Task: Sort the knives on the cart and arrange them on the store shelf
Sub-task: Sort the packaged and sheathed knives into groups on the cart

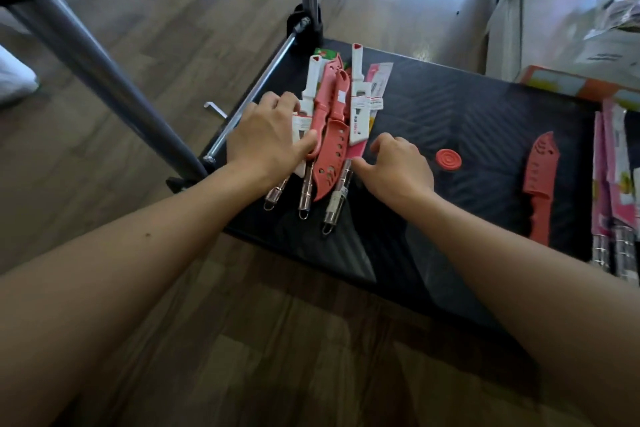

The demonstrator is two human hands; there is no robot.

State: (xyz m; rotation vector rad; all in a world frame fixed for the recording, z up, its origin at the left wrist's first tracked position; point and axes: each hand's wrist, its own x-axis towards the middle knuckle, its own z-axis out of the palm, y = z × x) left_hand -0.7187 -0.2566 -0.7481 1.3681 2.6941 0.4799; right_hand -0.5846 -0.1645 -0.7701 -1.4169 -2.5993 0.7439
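A pile of knives (332, 121) lies at the left end of the black cart deck (450, 121): white-sheathed ones, coral-pink perforated sheaths and clear-handled ones with metal loops. My left hand (266, 135) lies over the pile's left side, fingers curled on a white knife and thumb against a coral sheath. My right hand (398, 163) sits at the pile's right edge, its fingers curled at a pink pack and a clear-handled knife (337, 198). A lone coral knife (542, 184) lies further right.
A small red disc (449, 159) sits mid-deck. Pink packaged items (613, 166) are stacked at the deck's right end. Metal cart posts (104, 80) rise at the left. Boxes (571, 83) stand behind the cart on the wood floor.
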